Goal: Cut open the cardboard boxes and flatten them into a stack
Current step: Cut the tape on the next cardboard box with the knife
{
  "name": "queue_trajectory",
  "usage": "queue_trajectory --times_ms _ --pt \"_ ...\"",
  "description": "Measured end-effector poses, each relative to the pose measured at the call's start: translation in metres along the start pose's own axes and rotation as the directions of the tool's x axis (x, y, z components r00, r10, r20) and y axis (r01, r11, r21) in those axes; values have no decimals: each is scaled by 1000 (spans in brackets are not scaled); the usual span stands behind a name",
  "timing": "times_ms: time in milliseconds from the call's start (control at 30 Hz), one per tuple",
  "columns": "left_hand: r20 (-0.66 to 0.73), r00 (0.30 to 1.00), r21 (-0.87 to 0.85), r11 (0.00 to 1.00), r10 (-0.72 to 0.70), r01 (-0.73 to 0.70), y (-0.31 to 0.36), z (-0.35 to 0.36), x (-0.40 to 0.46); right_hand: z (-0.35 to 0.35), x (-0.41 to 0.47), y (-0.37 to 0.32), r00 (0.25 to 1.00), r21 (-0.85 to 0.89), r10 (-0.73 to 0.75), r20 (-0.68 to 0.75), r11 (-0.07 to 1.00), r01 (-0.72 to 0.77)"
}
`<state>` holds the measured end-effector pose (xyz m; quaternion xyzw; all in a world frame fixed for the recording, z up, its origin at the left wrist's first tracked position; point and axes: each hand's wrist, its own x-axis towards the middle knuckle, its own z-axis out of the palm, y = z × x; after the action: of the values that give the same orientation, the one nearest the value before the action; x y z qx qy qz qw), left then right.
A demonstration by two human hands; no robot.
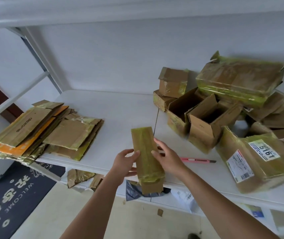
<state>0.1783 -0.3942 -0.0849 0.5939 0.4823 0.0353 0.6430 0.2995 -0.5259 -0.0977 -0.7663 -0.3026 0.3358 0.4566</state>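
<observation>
Holding item: long taped box point(145, 156), gripped at both sides by left hand point(125, 163) and right hand point(168, 156) over worktop point(120, 107) edge. Apparently uncut. Next: fetch pink cutter point(197, 160), slit tape; flattened stack point(48, 131) lies left.

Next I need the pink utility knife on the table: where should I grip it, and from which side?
Grip the pink utility knife by its pink handle, from above with the right hand, which is nearest. It lies flat on the table, its dark blade tip pointing right toward the labelled box, so keep fingers off that end.
</observation>
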Motion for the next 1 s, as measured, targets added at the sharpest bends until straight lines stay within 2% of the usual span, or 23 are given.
queue_trajectory --times_ms 67,133,167,233,300,467,533,600,667,733,767,867,933,1000 --pt "-10 1000 40 999 -6 6 4 9 3 -16 6 19 985 -180 -22 -173 984 -10" --pt "-15 1000 73 997 -15 16 6 20 6 -34 6 40 955 -382 18 -296 914 -135" --pt "-21 1000 90 996 -18 20 4 26 6 -43 2 49 945 -486 59 -321 846 -218" --pt "-45 999 133 991 -8 14 -1 37 9 -56 -7 65 941 -669 127 -313 674 -314" --pt "-79 997 148 989 -1 13 -7 41 12 -61 -12 79 948 -763 112 -297 569 -306" --pt "-42 997 125 990 -67 72 -7 33 17 -63 -9 81 957 -834 27 -290 484 -267" --pt "-24 997 140 987 -77 80 -7 33 20 -61 -9 73 936 -812 -59 -346 520 -267" --pt "-8 996 108 990 -93 94 -9 34 23 -59 -5 64 879 -783 -246 -409 590 -199" --pt "17 994 78 991 -109 107 -11 36 25 -56 1 48 772 -706 -440 -459 708 -15" --pt "25 995 82 992 -100 98 -13 38 24 -50 9 28 675 -542 -519 -525 815 205" --pt "23 995 82 992 -96 94 -13 39 23 -45 14 19 674 -431 -499 -545 856 285" --pt "18 994 71 992 -110 109 -14 40 24 -22 28 1 789 -77 -349 -507 929 361" --pt "19 993 76 991 -115 113 -14 39 25 -7 40 0 841 48 -290 -457 936 349" --pt "15 993 82 990 -114 113 -15 38 25 4 47 5 853 105 -253 -457 937 334"
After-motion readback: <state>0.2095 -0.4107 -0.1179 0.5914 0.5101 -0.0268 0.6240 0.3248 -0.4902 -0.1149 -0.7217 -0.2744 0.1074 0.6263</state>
